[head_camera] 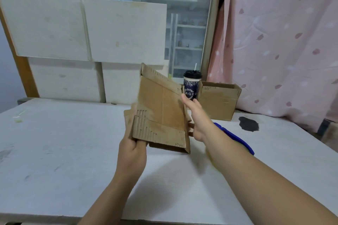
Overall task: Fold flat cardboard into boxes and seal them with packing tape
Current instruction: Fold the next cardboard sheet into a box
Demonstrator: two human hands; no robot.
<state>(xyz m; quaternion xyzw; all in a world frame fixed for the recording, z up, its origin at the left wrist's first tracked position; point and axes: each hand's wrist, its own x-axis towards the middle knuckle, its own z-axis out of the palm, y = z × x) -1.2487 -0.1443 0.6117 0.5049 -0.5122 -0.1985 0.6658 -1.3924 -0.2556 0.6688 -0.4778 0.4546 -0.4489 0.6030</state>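
The cardboard (pixel 161 107) is a brown corrugated piece, partly folded, held up in the air above the middle of the white surface (pixel 64 142) and tilted so that its top leans away to the left. A flap along its lower edge is bent toward the camera, with the ribbed inner layer showing where the outer paper has torn; another torn flap stands at the top.

The left grip (pixel 132 144) has the lower left corner: the fingers are curled round the bottom flap from beneath, and the thumb side lies up along the left edge. The right grip (pixel 196 122) holds the right edge, the forefinger stretched upward along it and the other fingers tucked round behind the sheet; how tightly they close there is hidden.

Just behind the right grip a blue object (pixel 236 139) lies on the surface, mostly covered by the forearm, so what it is cannot be told. Farther back stands a paper cup (pixel 191 87) with a black lid and a straw, and just beside it, to the right, an open brown box (pixel 219 100) with its flaps up. A dark patch (pixel 248 124) marks the surface near that box. White panels (pixel 54 27) lean upright along the far edge, and a pink curtain (pixel 283 42) hangs at the right.
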